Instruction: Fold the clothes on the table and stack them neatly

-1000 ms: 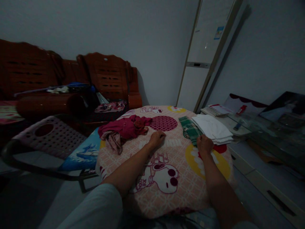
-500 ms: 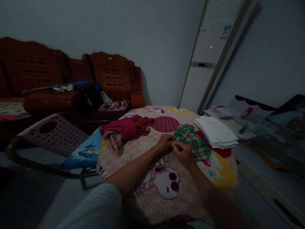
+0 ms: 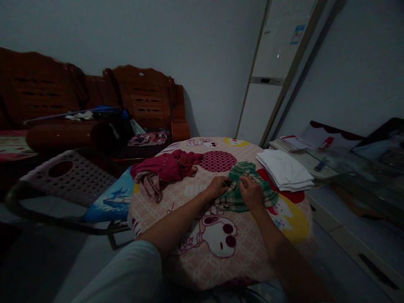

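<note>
A green plaid garment (image 3: 233, 199) with dark and pale lines lies crumpled on the round table, its exact kind unclear. My left hand (image 3: 217, 187) has its fingers closed on the left edge of the cloth. Near the middle of the same cloth, my right hand (image 3: 251, 192) pinches the fabric between thumb and fingers. To the left lies a heap of magenta clothes (image 3: 160, 169) with a pale pink piece hanging from it. A stack of folded white cloth (image 3: 285, 169) sits right of the garment.
The patterned tablecloth (image 3: 195, 219) covers the table. At left stands a chair (image 3: 75, 176) with a blue cushion (image 3: 110, 200). A wooden sofa (image 3: 145, 97) is behind. On the right is a glass-topped cabinet (image 3: 341, 185) holding papers (image 3: 293, 143).
My hands have moved apart, the right one going right. The plaid garment now spreads lower and further left between them. The view has shifted slightly.
</note>
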Demonstrator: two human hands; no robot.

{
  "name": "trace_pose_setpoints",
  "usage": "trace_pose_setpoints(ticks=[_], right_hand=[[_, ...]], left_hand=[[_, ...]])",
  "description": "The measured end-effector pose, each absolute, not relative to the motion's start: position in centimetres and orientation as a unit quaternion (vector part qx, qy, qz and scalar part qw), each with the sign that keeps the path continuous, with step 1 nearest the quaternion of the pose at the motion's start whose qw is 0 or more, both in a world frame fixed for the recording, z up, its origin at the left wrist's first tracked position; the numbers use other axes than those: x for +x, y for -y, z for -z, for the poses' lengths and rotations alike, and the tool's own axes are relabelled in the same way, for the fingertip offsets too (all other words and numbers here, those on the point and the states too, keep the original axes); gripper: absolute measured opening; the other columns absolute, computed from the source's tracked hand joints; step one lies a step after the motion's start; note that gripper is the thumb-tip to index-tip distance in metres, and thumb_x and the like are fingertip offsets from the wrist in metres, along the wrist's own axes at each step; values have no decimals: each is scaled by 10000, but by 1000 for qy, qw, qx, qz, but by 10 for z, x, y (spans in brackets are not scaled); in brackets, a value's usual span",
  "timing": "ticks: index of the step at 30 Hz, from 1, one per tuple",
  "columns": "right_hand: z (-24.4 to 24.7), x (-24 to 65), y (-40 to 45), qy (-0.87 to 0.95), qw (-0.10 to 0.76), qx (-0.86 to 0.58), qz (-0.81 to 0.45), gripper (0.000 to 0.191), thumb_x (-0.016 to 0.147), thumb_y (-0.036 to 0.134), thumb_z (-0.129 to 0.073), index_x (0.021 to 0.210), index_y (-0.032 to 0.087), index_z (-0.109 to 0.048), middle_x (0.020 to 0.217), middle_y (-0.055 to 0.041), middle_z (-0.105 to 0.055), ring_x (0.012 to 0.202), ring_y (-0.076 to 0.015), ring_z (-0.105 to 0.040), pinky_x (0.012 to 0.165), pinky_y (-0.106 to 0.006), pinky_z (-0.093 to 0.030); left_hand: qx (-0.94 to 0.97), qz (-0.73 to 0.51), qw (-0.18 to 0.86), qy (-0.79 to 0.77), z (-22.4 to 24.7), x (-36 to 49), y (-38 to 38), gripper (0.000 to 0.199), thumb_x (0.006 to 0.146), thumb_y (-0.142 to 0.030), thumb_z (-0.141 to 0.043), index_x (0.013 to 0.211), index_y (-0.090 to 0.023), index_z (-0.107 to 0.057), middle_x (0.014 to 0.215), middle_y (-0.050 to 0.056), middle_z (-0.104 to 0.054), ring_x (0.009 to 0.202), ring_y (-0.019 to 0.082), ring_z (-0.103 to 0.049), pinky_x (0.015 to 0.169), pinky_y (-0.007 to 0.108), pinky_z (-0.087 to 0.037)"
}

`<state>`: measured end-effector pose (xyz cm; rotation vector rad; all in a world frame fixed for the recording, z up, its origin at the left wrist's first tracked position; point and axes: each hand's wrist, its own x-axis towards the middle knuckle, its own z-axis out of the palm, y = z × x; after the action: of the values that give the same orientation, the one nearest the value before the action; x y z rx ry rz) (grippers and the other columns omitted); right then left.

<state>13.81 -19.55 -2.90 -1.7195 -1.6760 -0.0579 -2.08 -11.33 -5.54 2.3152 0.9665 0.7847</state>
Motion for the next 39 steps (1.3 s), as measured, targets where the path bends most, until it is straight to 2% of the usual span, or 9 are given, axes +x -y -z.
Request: trace_pose_setpoints(ticks=[4, 8, 14, 21, 24, 29, 34, 37, 39], right_hand=[[27, 166, 193, 600, 200, -772, 66, 257, 903, 259, -550, 1098, 129, -656, 908, -138, -724, 850, -253, -666, 732, -312, -432], [30, 172, 192, 591, 167, -785, 80, 200, 918, 216, -501, 951, 151, -687, 876, -122, -721, 822, -227, -663, 704, -295, -410], [38, 184, 183, 567, 275, -768, 110, 177, 818, 226, -555, 735, 187, -706, 712, -97, -701, 661, -218, -611, 610, -293, -371], [30, 212, 183, 436, 499, -747, 51, 140, 663, 276, -569, 554, 201, -613, 554, -47, -632, 568, -207, -558, 572, -295, -370], [26, 212, 186, 410, 563, -717, 10, 116, 634, 272, -564, 553, 199, -603, 510, -16, -592, 539, -190, -546, 550, -286, -387], [18, 195, 192, 398, 662, -620, -138, 146, 648, 297, -581, 697, 180, -653, 466, 39, -557, 414, -146, -494, 427, -254, -392], [13, 182, 193, 395, 699, -574, -161, 153, 653, 297, -605, 736, 174, -640, 465, 50, -560, 382, -126, -501, 389, -226, -404], [18, 182, 189, 401, 690, -577, -174, 164, 687, 334, -598, 737, 178, -614, 474, 46, -566, 384, -126, -513, 383, -225, -419], [24, 184, 186, 407, 676, -586, -186, 196, 706, 373, -596, 741, 180, -598, 481, 40, -574, 380, -125, -516, 372, -223, -421]], left_hand=[[872, -242, 200, -375, 50, -16, 120, 223, 765, -160, -620, 946, -149, -750, 899, 54, -753, 805, 174, -683, 745, 234, -505], [883, -212, 114, -402, 51, -11, 124, 187, 809, -156, -561, 862, -144, -741, 914, 104, -736, 865, 216, -677, 794, 280, -501], [864, -251, 126, -418, 50, -16, 121, 176, 779, -100, -547, 831, -138, -710, 853, 107, -718, 820, 211, -658, 773, 289, -483], [735, -457, 142, -481, 8, -60, 100, 125, 830, -164, -525, 796, -154, -645, 719, 31, -662, 679, 153, -607, 676, 252, -454], [689, -535, 114, -475, -13, -77, 98, 123, 850, -206, -525, 813, -159, -633, 718, 26, -654, 665, 151, -611, 662, 251, -457], [659, -621, 96, -413, -49, -86, 127, 162, 912, -268, -496, 925, -168, -624, 780, 17, -662, 676, 129, -627, 651, 225, -472], [652, -652, 60, -382, -67, -85, 141, 172, 924, -309, -516, 985, -176, -606, 883, 25, -672, 695, 115, -618, 672, 217, -480], [648, -631, 79, -420, -55, -83, 122, 87, 884, -245, -531, 867, -178, -583, 775, 11, -642, 684, 131, -608, 671, 231, -478], [632, -622, 136, -441, -45, -82, 108, 93, 900, -228, -485, 870, -182, -561, 674, -14, -596, 591, 126, -578, 605, 227, -460]])
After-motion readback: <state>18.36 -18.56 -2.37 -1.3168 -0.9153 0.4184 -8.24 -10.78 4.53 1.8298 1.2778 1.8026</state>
